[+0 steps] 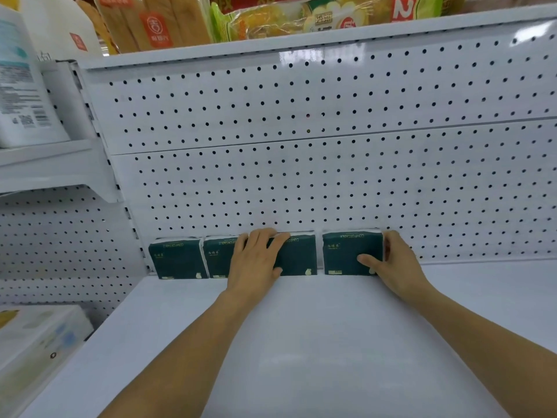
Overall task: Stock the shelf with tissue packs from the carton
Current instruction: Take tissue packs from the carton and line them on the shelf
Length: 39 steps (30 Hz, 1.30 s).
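While gripping the rightmost tissue pack (351, 253) with the right hand (394, 263), thumb on its face and fingers round its 3 o'clock end; left hand (256, 259) lying flat on the third pack (297, 256). Standing at the shelf's (301, 342) 12 o'clock edge against the pegboard (301, 176), with a gap between. Could topple or skew if pushed unevenly.

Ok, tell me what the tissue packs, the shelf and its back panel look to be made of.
Tissue packs: dark green plastic film, slightly glossy, with printed lettering and white ends showing; the film is a guess from the sheen.
Shelf: probably white painted metal, smooth with soft glare.
Back panel: glossy white perforated sheet, likely metal, with regular round holes and reflections.
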Motion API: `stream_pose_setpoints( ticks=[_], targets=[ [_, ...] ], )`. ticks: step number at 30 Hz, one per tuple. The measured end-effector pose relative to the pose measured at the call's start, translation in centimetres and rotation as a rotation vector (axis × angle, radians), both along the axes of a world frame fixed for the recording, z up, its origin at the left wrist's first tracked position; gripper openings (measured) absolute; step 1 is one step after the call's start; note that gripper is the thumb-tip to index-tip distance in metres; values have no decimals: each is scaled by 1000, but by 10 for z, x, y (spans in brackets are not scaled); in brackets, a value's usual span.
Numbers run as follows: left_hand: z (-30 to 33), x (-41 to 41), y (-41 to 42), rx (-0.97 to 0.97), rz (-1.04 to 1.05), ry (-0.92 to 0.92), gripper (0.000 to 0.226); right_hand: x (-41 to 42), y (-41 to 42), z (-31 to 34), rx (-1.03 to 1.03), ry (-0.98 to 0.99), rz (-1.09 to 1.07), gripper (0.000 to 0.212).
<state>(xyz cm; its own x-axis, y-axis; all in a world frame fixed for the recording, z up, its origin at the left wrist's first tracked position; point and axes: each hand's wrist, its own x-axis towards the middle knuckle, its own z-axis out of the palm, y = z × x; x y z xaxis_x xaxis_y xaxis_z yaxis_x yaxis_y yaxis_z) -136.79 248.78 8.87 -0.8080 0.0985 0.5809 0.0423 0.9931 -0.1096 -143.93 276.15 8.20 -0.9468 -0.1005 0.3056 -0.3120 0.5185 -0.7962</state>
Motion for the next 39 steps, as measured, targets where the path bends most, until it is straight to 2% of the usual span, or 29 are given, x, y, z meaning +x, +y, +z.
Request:
stream_pose_setpoints(
  ticks=[3, 13, 22, 27, 31, 35, 39],
  targets=[
    [-2, -3, 1, -18, 7, 38, 76, -2, -4, -4, 61, 23, -49, 42],
    [-7, -4, 1, -18, 3, 85, 74, 0, -14, 0, 121, 45, -92, 43],
    [-6, -5, 1, -15, 6, 97, 72, -1, -14, 4, 116, 11, -51, 48],
    [-1, -3, 3, -20, 31, 0, 69, -2, -12, 6, 136, -43, -32, 50],
    [10, 4, 9, 3, 67, -122, 75, 3, -9, 8, 154, -66, -55, 64],
    [23, 19, 12, 50, 88, -123, 79, 20, -8, 15, 196, 160, -168, 75],
    [33, 49, 16, 79, 78, -33, 74, 52, -21, 29, 269, 473, -61, 65]
  ],
)
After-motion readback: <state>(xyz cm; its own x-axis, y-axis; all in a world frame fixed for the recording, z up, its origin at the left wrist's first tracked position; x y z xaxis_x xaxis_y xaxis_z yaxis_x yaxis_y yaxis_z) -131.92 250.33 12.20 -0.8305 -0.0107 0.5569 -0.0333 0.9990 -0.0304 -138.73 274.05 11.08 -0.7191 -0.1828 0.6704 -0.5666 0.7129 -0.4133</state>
